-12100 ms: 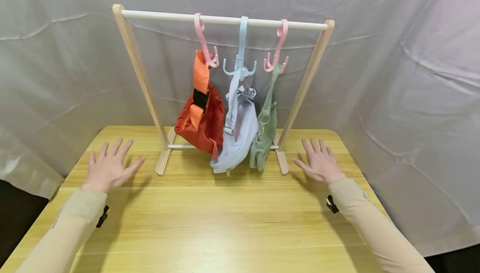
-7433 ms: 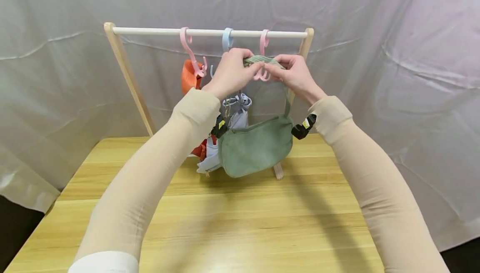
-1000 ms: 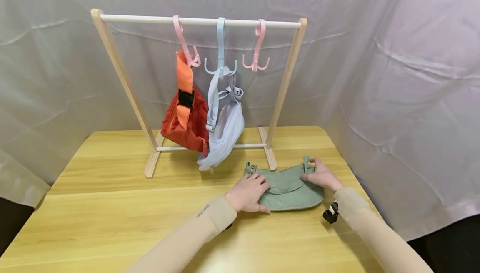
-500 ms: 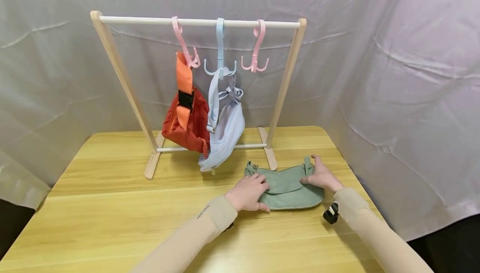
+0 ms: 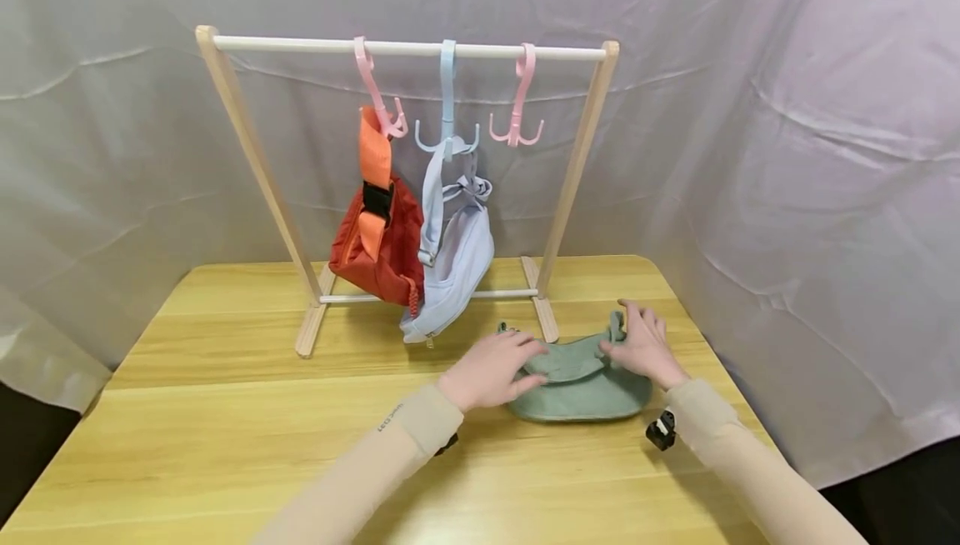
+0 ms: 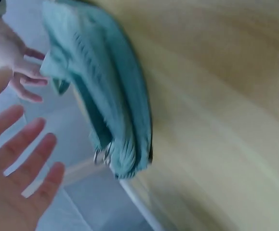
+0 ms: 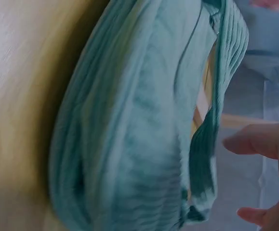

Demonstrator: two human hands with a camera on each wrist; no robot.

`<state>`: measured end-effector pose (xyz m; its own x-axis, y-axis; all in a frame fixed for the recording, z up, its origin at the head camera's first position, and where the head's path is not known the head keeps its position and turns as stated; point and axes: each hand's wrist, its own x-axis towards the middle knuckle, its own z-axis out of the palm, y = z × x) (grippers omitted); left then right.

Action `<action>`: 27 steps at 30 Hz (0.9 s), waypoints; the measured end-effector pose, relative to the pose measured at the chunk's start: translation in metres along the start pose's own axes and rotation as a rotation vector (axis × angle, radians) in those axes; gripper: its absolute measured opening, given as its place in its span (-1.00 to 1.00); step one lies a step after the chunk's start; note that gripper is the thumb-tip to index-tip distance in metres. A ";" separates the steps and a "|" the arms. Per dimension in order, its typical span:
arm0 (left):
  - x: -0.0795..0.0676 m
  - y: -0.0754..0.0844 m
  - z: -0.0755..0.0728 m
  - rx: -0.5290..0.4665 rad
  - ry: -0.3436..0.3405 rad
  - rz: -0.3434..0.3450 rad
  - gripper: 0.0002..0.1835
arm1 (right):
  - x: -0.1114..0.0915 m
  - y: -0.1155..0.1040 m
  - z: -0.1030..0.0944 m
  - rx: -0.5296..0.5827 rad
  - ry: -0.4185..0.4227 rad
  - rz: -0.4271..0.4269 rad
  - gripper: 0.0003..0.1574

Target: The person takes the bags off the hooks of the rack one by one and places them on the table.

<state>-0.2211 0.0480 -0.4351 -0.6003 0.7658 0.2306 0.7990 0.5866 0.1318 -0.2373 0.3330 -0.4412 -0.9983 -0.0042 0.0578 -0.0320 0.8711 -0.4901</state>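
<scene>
Settling the green bag (image 5: 577,402), which lies on the counter (image 5: 540,495) near the rack (image 5: 576,170), looks like your step in hand. Your left hand (image 5: 491,368), fingers spread, hovers by it; your right hand (image 5: 642,351), thumb and fingers apart, grips nothing beside the strap (image 7: 230,55). Next seems to call for drawing both clear without snagging the strap.

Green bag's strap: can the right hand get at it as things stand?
Probably yes: the right hand is open right beside the strap, and the right wrist view shows nothing between them.
</scene>
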 end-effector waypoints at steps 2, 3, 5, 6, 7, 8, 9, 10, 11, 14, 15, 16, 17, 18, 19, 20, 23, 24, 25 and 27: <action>0.001 -0.005 -0.009 -0.001 0.082 -0.003 -0.55 | 0.001 -0.006 -0.001 0.010 0.057 -0.046 0.04; 0.001 -0.007 -0.014 0.003 0.137 -0.001 -0.59 | 0.002 -0.009 -0.001 0.017 0.083 -0.066 -0.01; 0.000 -0.012 -0.024 0.006 0.241 -0.005 -0.64 | 0.003 -0.015 0.000 0.051 0.128 -0.099 -0.10; 0.000 -0.014 -0.030 -0.001 0.299 -0.004 -0.66 | 0.004 -0.018 0.001 0.072 0.150 -0.113 -0.14; -0.001 -0.017 -0.036 -0.010 0.360 -0.003 -0.67 | 0.004 -0.022 0.002 0.097 0.169 -0.129 -0.18; -0.001 -0.019 -0.042 -0.018 0.424 0.000 -0.69 | 0.005 -0.025 0.002 0.124 0.187 -0.145 -0.20; -0.002 -0.021 -0.049 -0.025 0.489 0.005 -0.70 | 0.006 -0.029 0.003 0.147 0.206 -0.170 -0.23; -0.002 -0.024 -0.057 -0.030 0.549 0.005 -0.70 | 0.007 -0.033 0.004 0.173 0.222 -0.195 -0.25; -0.003 -0.026 -0.064 -0.039 0.612 0.003 -0.71 | 0.008 -0.036 0.004 0.198 0.233 -0.221 -0.27; -0.005 -0.034 -0.088 -0.040 0.792 -0.017 -0.74 | 0.011 -0.048 0.007 0.263 0.260 -0.288 -0.32; -0.005 -0.037 -0.095 -0.040 0.842 -0.027 -0.74 | 0.012 -0.052 0.007 0.274 0.265 -0.308 -0.33; -0.006 -0.039 -0.103 -0.045 0.886 -0.040 -0.75 | 0.013 -0.056 0.009 0.277 0.273 -0.330 -0.34; -0.006 -0.041 -0.109 -0.051 0.923 -0.053 -0.75 | 0.014 -0.060 0.011 0.272 0.282 -0.356 -0.35; -0.006 -0.043 -0.116 -0.057 0.951 -0.062 -0.75 | 0.015 -0.064 0.013 0.262 0.293 -0.382 -0.36; -0.006 -0.045 -0.122 -0.065 0.973 -0.071 -0.76 | 0.015 -0.069 0.014 0.251 0.300 -0.411 -0.37; -0.006 -0.046 -0.127 -0.073 0.991 -0.079 -0.75 | 0.017 -0.074 0.016 0.235 0.311 -0.444 -0.38; -0.004 -0.050 -0.143 -0.098 1.010 -0.104 -0.72 | 0.021 -0.091 0.019 0.199 0.341 -0.533 -0.40; -0.002 -0.051 -0.148 -0.103 1.014 -0.109 -0.70 | 0.023 -0.097 0.019 0.202 0.343 -0.554 -0.39; -0.001 -0.051 -0.152 -0.110 1.017 -0.114 -0.68 | 0.024 -0.104 0.018 0.209 0.344 -0.570 -0.39; 0.003 -0.052 -0.160 -0.116 1.017 -0.127 -0.63 | 0.028 -0.116 0.017 0.225 0.342 -0.593 -0.37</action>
<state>-0.2588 -0.0222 -0.2865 -0.4109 0.0834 0.9079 0.7624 0.5774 0.2920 -0.2624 0.2232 -0.3971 -0.7403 -0.2589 0.6204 -0.6097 0.6475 -0.4573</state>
